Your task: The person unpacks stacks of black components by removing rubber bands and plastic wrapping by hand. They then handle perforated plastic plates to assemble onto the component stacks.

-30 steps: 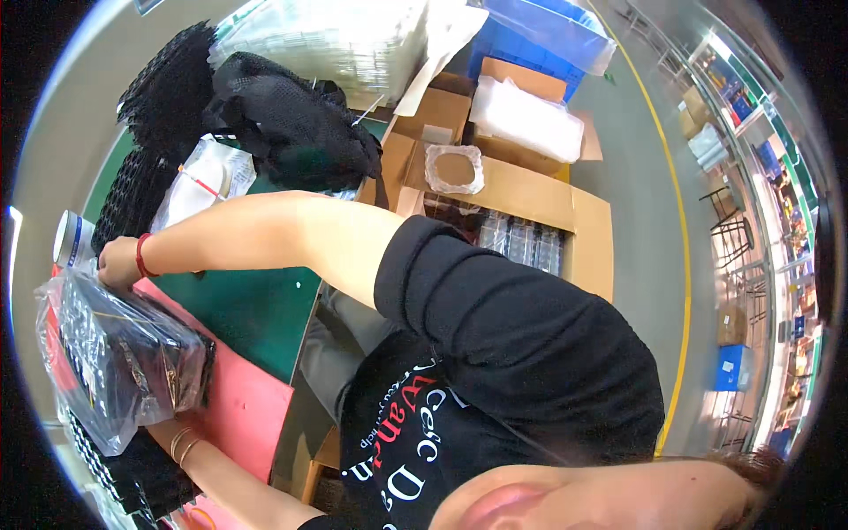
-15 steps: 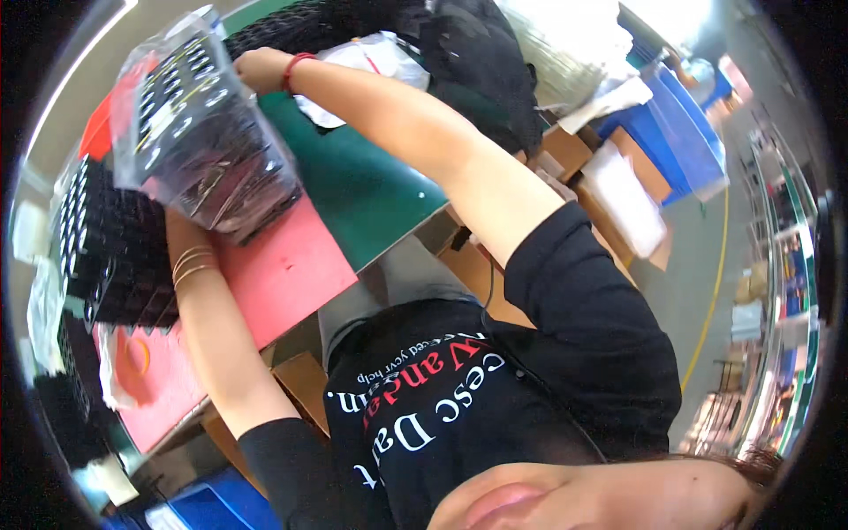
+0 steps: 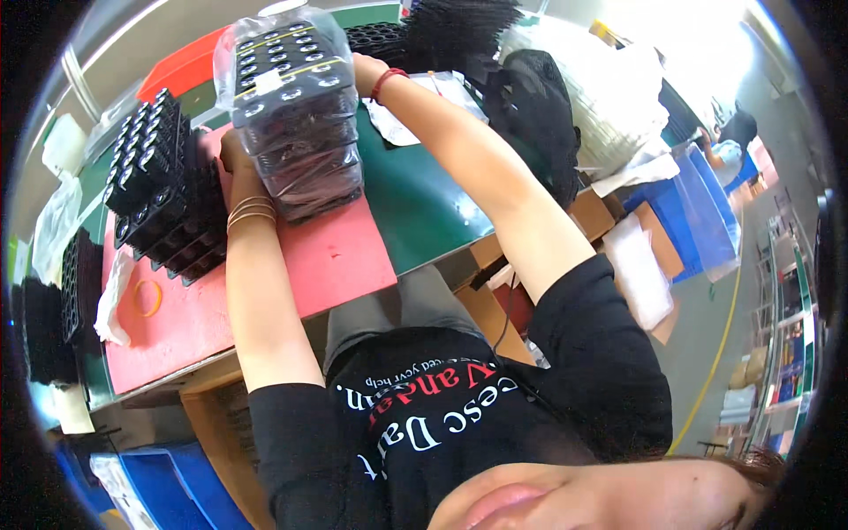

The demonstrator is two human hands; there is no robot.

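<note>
A clear plastic bag holding a stack of black moulded trays (image 3: 291, 115) stands on the red mat (image 3: 336, 256) of the workbench. My left hand (image 3: 231, 152) presses on its left side, mostly hidden behind the bag; gold bangles ring that wrist. On the bag's upper right edge sits my right hand (image 3: 364, 72), a red band on its wrist. Both hands grip the bagged stack between them.
Loose stacks of black trays (image 3: 163, 194) lie left of the bag. A rubber band (image 3: 148, 298) and crumpled plastic (image 3: 113, 296) rest on the mat. A black bag (image 3: 530, 115) sits on the green mat (image 3: 424, 203). Blue bins (image 3: 698, 208) and cardboard boxes stand at right.
The view has swung, so the bench sits higher and more central. The bagged stack has moved right, onto the red mat between my hands, and now stands upright.
</note>
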